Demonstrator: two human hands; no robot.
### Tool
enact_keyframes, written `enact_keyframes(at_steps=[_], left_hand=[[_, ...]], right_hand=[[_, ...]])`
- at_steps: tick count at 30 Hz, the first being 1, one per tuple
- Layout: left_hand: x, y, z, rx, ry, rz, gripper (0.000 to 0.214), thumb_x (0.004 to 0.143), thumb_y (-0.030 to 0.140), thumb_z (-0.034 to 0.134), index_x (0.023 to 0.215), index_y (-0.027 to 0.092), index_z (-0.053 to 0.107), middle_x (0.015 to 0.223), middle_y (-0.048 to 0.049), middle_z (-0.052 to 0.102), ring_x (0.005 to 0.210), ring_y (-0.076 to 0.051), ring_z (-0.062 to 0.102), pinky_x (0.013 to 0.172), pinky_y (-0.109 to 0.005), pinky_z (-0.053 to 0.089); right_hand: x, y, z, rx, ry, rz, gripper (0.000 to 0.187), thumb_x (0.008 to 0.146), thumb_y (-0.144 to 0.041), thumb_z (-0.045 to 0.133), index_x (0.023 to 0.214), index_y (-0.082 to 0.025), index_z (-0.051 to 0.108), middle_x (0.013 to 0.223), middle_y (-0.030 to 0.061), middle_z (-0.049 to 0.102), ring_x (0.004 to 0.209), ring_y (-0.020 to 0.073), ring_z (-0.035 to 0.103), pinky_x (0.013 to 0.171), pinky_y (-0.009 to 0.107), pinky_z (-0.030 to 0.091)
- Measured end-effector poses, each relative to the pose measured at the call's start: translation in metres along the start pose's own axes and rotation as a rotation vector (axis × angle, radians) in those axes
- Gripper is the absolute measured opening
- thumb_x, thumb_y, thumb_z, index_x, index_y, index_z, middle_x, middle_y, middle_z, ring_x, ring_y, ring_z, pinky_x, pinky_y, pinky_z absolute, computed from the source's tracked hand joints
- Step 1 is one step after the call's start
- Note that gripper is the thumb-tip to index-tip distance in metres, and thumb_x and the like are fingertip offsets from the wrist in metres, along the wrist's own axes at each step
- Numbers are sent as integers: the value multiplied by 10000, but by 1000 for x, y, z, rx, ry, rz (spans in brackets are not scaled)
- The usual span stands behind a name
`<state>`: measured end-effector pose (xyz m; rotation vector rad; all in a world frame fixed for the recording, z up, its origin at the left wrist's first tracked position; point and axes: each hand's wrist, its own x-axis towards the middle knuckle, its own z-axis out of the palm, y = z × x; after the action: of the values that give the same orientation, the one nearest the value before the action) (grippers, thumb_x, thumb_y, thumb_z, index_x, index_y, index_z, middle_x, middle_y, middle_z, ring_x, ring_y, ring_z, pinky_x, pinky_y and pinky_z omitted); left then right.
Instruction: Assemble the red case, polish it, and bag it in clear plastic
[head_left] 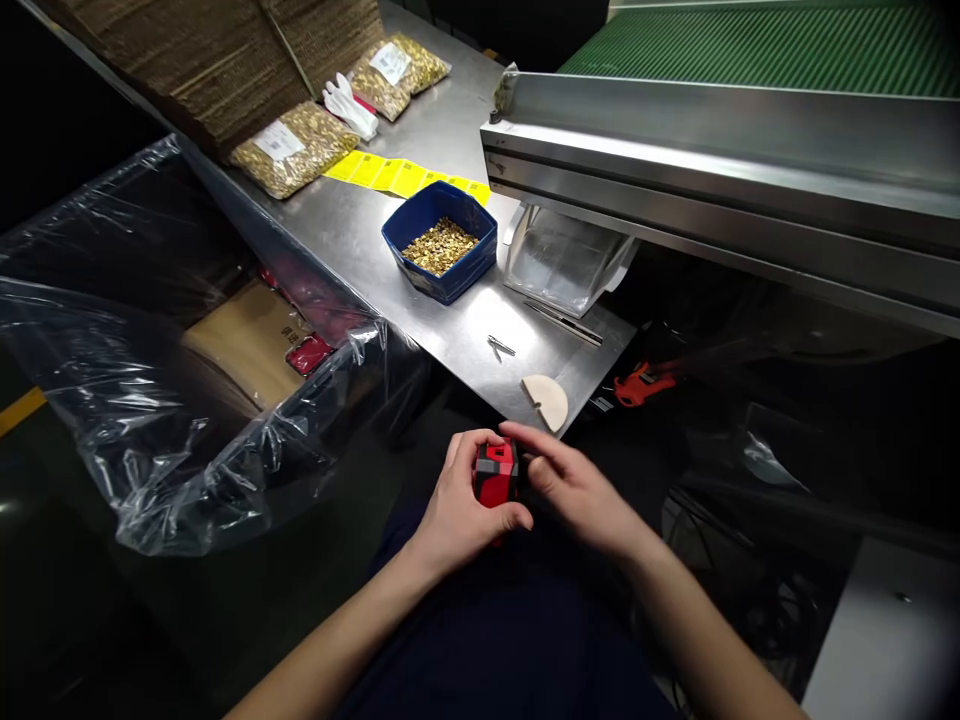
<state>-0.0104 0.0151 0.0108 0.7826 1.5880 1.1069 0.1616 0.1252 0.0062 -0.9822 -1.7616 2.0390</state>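
A boxy red-and-black device (496, 480) with a grey band is gripped in my left hand (461, 500), close to my body, just off the near corner of the metal table. My left thumb lies along its near side and the fingers wrap behind it. At its right is my right hand (581, 490), index finger stretched to the device's far top edge; whether it touches is unclear. The right thumb is apart from that finger, the others curl underneath, and nothing shows in this hand. Just beyond lies a beige half-round piece (547, 400) with a notch.
On the metal table (330, 240) stand a blue bin (442, 285) of small gold-coloured parts and a clear tray (562, 265). Small metal pieces (501, 346) lie nearer. Bags of parts (296, 150) sit farther back. A plastic-lined box (202, 450) is left, a green conveyor (765, 50) right.
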Motion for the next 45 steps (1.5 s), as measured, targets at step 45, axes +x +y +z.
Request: enact_keyframes(at_steps=[45], left_hand=[[-14,-34,-115,-42,-155,-448,653,847,505,763,1413,265,541,1150,-61,692,1027,-280,662,900,-401,561]], right_hand=[[-45,20,-93,-1209,-444,-192,283,830,-189,581,1107,-201,639,1096,84,721,1063,249,681,1131,458,388]])
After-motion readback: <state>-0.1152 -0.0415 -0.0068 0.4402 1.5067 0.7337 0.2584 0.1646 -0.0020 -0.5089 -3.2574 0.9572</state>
